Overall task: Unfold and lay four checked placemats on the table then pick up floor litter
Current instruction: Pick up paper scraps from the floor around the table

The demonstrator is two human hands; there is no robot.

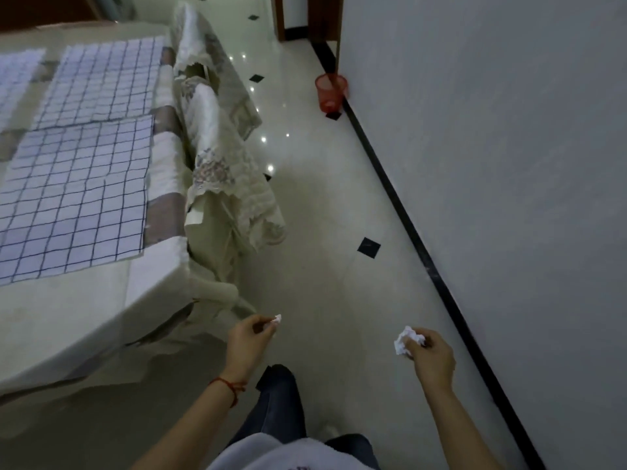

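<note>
Checked placemats lie flat on the table (84, 300) at the left: a near one (74, 195), one behind it (101, 81), and the edge of a third (17, 76) at the far left. My left hand (247, 340) pinches a small scrap of white paper (277, 319) between its fingertips. My right hand (431, 354) is closed around a bigger crumpled white paper wad (405, 340). Both hands hover over the pale floor beside the table corner.
Two chairs with lace covers (220, 171) stand along the table's right side. A red mesh waste bin (331, 91) sits by the grey wall (509, 164) farther down the floor. A black skirting strip (407, 225) runs along the wall. A doorway lies beyond.
</note>
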